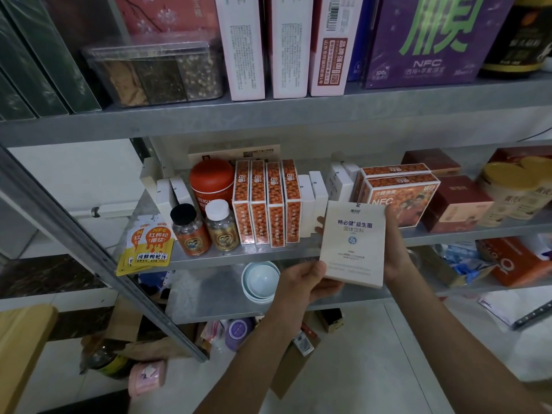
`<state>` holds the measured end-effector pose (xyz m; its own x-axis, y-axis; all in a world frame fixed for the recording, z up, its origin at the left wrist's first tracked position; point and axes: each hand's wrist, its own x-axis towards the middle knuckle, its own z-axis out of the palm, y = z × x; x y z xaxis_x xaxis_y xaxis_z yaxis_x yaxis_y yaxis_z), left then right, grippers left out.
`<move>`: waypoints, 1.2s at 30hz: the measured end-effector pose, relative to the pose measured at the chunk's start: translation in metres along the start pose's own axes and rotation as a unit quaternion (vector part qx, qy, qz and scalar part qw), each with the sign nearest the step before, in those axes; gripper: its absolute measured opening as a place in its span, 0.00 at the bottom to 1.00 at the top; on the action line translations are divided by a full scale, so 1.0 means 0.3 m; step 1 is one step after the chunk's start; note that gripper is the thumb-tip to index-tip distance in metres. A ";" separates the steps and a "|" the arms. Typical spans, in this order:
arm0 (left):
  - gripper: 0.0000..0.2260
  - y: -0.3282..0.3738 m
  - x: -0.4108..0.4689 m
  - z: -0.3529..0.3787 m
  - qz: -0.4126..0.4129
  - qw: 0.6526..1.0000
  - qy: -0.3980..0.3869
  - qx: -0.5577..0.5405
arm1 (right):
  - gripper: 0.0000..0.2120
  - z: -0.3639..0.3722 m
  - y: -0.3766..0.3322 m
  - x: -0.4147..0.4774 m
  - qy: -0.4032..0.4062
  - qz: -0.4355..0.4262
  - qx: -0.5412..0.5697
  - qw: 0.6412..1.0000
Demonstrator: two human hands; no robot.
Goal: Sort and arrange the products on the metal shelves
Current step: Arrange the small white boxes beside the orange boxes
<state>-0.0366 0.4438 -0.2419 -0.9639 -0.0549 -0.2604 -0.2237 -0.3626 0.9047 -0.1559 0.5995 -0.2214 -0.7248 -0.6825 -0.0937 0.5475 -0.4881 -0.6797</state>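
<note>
Mid-sort: left hand (301, 282) & right hand (394, 255) grips pinched white box (354, 243); next prob. slot beside upright white boxes (315, 201) on shelf (227, 258).

Both forearms extended upward from the lower right. The left hand (301, 283) pinched the lower left corner of a white box (354, 243), thumb on its front; the right hand (395, 252) gripped its right edge.

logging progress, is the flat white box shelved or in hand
In hand: left hand and right hand grip the flat white box before the shelf.
</note>
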 end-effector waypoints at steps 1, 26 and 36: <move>0.10 -0.002 -0.003 -0.002 -0.002 1.000 -0.004 -0.004 | 0.36 0.004 0.007 0.004 -0.033 0.008 0.026 0.999; 0.15 0.035 0.020 0.044 0.031 0.995 0.098 -0.004 | 0.29 -0.004 0.030 0.022 0.032 -0.009 -0.145 0.989; 0.24 0.011 0.038 0.001 -0.016 0.998 0.051 -0.039 | 0.16 -0.001 0.036 0.000 0.251 -0.080 -0.174 0.949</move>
<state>-0.0483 0.4422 -0.2419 -0.9360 -0.1345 -0.3253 -0.2389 -0.4361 0.8676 -0.1502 0.5943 -0.2289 -0.9427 -0.2269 -0.2446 0.3057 -0.2943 -0.9055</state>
